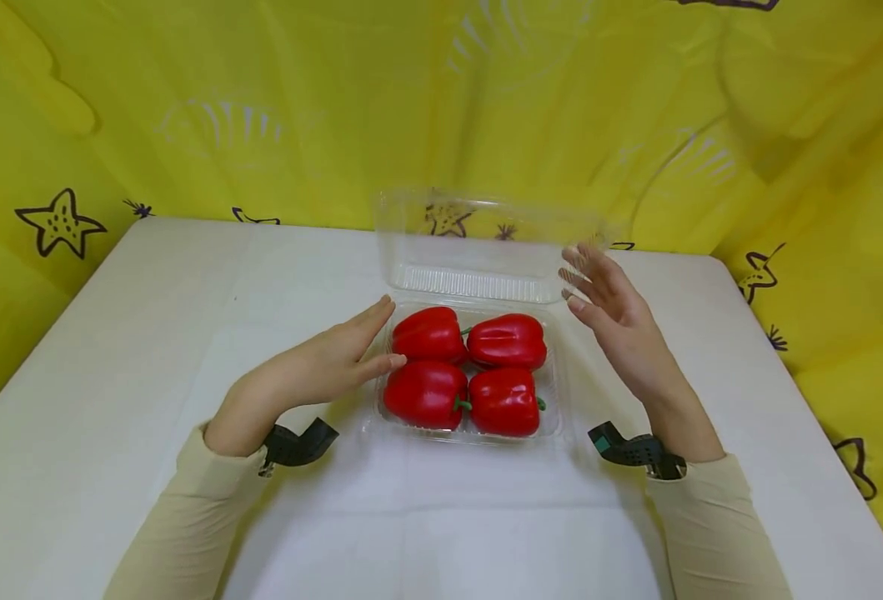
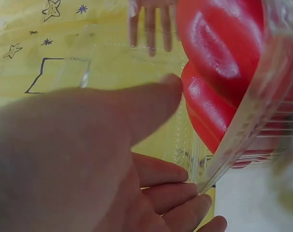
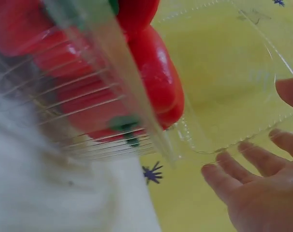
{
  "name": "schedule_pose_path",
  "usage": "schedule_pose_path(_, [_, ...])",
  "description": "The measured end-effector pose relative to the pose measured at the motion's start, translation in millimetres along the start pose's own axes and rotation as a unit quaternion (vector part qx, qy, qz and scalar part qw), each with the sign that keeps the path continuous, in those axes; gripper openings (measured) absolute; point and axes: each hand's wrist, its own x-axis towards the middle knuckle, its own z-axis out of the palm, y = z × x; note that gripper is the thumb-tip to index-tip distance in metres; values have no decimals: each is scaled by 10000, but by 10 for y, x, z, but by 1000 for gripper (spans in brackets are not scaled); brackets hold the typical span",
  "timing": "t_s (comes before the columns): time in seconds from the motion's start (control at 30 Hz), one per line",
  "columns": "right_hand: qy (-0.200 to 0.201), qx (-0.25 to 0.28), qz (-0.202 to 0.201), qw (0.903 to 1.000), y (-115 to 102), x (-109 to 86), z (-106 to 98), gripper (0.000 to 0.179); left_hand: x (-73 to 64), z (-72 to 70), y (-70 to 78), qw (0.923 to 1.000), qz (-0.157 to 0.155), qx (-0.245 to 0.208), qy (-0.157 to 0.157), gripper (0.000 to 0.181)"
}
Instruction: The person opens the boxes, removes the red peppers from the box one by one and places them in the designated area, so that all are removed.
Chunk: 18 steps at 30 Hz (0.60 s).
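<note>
Around a white table [image 1: 471,550], patterned yellow curtain [image 1: 366,108], hands [image 1: 321,362] apart, red peppers [image 1: 506,342] between

Your left wrist view crops a red pepper [image 2: 219,43] at 1 o'clock; your right wrist view crops your right thumb [image 3: 290,92] at 3 o'clock and blurs the white tabletop [image 3: 40,188] at 8.

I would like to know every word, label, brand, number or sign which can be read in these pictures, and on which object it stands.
There are none: no readable text in any view.
Yellow curtain: only drawn figures, such as stars, without letters.
Clear container and red peppers: no label that I can make out.
Black wrist devices: too small to tell whether they bear any marking.
</note>
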Motion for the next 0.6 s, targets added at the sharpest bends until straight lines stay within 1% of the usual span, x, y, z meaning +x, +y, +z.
schedule_pose_path(0.1, [-108,-69,283,9995,73,6,-7,63,-11,30,0,9997,-106,-177,-89,98])
schedule_pose_path(0.17, [-197,109,381,9990,105,17,-5,64,-17,65,-15,9995,-87,-257,-136,111])
schedule_pose_path(0.23, [-246,358,473,9979,126,23,-7,64,-25,105,-26,9995,-41,-244,-195,123])
schedule_pose_path(0.3, [-298,583,578,9962,135,29,-13,64,-37,139,-28,9996,50,-144,-236,133])
schedule_pose_path(0.37, [-343,689,691,9946,142,32,-21,63,-53,164,-11,9997,136,54,-214,139])
schedule_pose_path(0.5, [-385,654,919,9929,156,28,-39,64,-89,202,38,9984,216,525,-67,141])
schedule_pose_path(0.6, [-426,518,1176,9908,164,10,-58,65,-118,227,81,9970,256,725,6,140])
